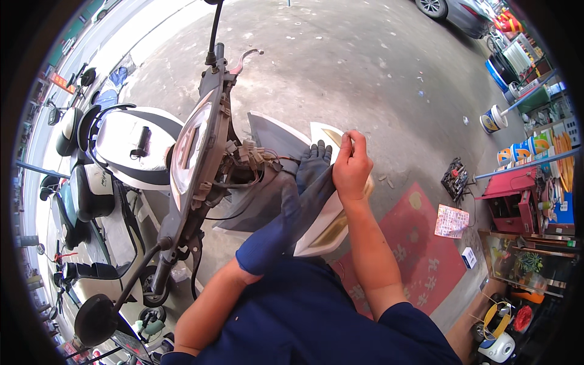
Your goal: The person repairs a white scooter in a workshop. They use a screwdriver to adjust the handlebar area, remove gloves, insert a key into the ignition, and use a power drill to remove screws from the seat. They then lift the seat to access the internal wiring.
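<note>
A glove with a blue cuff and grey palm covers my left hand [281,220], which is closed around a second dark grey glove [312,165]. That glove's fingers point up and away from me. My bare right hand [354,163] is closed just right of it, pinching dark grey glove fabric; which part of the glove it grips is partly hidden. Below my hands lie white and grey body panels [331,234]. Just to the left stands a partly stripped scooter front [204,146], with its headlight and bare wiring connectors [248,155] showing.
The scooter's mirror [96,320] and brake lever [246,58] stick out on the left. More scooters [97,188] are parked behind it. At right are a red mat [395,249], a red cabinet [514,198], a white bucket [493,119] and a small box [468,257]. A car [453,13] stands far off.
</note>
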Tool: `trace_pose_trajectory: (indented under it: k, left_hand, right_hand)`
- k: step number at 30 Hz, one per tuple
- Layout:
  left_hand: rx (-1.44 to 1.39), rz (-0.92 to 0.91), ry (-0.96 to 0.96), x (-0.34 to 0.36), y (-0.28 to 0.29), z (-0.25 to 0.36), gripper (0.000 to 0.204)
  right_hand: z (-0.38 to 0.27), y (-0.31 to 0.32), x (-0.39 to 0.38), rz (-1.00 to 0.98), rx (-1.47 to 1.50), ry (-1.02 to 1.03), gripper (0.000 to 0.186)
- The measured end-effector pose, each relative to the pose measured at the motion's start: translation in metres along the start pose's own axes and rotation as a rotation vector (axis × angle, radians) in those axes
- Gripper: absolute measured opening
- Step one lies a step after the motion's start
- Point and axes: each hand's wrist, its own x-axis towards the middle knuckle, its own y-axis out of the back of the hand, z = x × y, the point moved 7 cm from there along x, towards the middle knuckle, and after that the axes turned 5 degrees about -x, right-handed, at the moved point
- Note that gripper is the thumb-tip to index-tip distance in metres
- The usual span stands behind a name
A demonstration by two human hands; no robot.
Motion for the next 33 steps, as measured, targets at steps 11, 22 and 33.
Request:
trace_pose_trajectory:
  k: [11,22,33]
  left_hand:
    - [0.446,0.610,0.092,-0.101,0.096,-0.017,0.026]
    - [0.419,0.297,-0.131,-0.027,-0.006,0.040,0.031]
    - [0.319,0.352,-0.102,-0.027,-0.003,0.033,0.011]
  right_hand:
    - [0.015,0.002,0.009,-0.031,-0.181,0.289,0.014]
    - [-0.101,0.025,-0.048,-0.664,1.086,-0.547,0.014]
    - [-0.110,0.032,-0.050,-0.899,0.955,-0.531,0.016]
